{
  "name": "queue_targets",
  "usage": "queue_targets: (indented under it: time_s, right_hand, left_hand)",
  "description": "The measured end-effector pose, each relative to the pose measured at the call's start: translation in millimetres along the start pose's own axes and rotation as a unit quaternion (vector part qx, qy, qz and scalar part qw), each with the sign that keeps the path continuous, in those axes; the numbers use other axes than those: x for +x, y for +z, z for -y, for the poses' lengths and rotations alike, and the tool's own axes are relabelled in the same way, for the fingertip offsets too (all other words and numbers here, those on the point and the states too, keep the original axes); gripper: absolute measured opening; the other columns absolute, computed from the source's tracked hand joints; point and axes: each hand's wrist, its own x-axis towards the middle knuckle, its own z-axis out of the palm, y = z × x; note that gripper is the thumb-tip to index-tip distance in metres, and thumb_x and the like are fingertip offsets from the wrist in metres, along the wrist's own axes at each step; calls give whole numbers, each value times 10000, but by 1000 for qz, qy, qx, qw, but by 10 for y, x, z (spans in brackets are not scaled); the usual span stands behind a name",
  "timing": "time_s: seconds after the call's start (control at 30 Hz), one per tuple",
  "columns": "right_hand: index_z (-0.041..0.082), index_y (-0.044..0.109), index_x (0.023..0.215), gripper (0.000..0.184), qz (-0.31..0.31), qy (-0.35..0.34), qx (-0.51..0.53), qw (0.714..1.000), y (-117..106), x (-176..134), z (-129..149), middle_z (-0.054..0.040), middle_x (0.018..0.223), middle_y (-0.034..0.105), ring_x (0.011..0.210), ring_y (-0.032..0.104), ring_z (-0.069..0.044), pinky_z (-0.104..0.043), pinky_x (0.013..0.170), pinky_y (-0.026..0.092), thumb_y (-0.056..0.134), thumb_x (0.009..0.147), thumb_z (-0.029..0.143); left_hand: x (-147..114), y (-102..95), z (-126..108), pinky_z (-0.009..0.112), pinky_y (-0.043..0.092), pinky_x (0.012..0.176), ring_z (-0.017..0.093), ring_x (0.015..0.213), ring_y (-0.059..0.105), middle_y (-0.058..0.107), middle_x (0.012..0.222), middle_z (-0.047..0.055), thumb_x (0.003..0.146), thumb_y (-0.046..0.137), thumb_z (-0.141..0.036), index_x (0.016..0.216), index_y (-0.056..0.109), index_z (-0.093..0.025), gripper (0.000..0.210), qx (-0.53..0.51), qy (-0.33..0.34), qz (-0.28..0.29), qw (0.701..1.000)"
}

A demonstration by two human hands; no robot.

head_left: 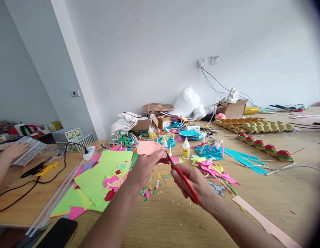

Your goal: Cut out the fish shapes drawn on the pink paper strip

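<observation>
Pinched in my left hand (152,163) is a salmon-pink sheet of paper (146,147) with a faint outline drawn on it. My right hand (192,179) grips a pair of red-handled scissors (185,182), whose blades reach the paper's right edge beside my left fingertips. Below my hands lie small coloured paper dots (160,177). To the left, green paper sheets (95,177) carry pink paper cutouts (114,181), some of them fish-shaped. A glue bottle (186,150) stands just beyond the scissors.
Paper scraps (214,168), blue strips (247,160) and egg-carton pieces (260,125) spread to the right. A black phone (58,233) lies front left, near a yellow glue gun (47,169) with its cord. Another person's hand (15,150) is at far left. Cardboard boxes (232,109) stand behind.
</observation>
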Motion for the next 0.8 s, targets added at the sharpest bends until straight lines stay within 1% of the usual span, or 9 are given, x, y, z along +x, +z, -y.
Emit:
queue_targets:
  time_s: [0.13, 0.27, 0.4, 0.53, 0.6, 0.8]
  right_hand:
    - [215, 388, 554, 415, -5, 3, -4, 1000, 3, 6, 2, 85, 392, 348, 321, 329, -60, -178, 320, 226, 479, 761, 563]
    - [215, 401, 572, 405, -6, 22, 1, 1000, 4, 14, 16, 91, 396, 347, 311, 323, -60, -181, 312, 229, 481, 752, 569]
    - [207, 414, 588, 392, 9, 23, 0, 1000, -11, -4, 56, 88, 407, 363, 337, 343, -61, -181, 344, 258, 479, 762, 553]
    - [207, 414, 593, 389, 11, 16, -2, 1000, -22, -30, 70, 79, 419, 378, 368, 361, -70, -191, 376, 280, 468, 775, 547]
    - [207, 413, 593, 400, 9, 13, -8, 1000, -23, -33, 58, 75, 420, 386, 372, 366, -73, -193, 378, 277, 471, 772, 560]
    - [207, 410, 593, 412, 3, 14, -18, 1000, -25, -28, 38, 68, 423, 392, 373, 362, -73, -188, 365, 258, 467, 781, 569]
  left_hand:
    - [15, -31, 5, 298, 505, 721, 151, 689, 612, 649, 709, 27, 753, 626, -302, 672, 661, -147, 179, 14, -7, -10, 1000]
    - [38, -60, 1, 291, 499, 715, 150, 676, 611, 664, 721, 34, 748, 633, -319, 701, 668, -147, 182, 32, 4, -23, 999]
    - [32, -61, -35, 279, 486, 740, 163, 742, 618, 681, 779, 52, 777, 596, -312, 690, 679, -143, 207, 83, 19, -15, 996]
    - [14, -35, -78, 279, 472, 752, 168, 732, 608, 673, 729, 50, 791, 568, -294, 646, 670, -149, 229, 122, 27, 1, 992]
    - [12, -26, -84, 277, 471, 740, 167, 715, 598, 656, 699, 44, 789, 571, -293, 631, 664, -155, 229, 125, 36, 13, 991]
    - [17, -28, -63, 281, 486, 709, 166, 696, 589, 629, 678, 37, 790, 570, -288, 621, 652, -161, 227, 110, 37, 23, 993]
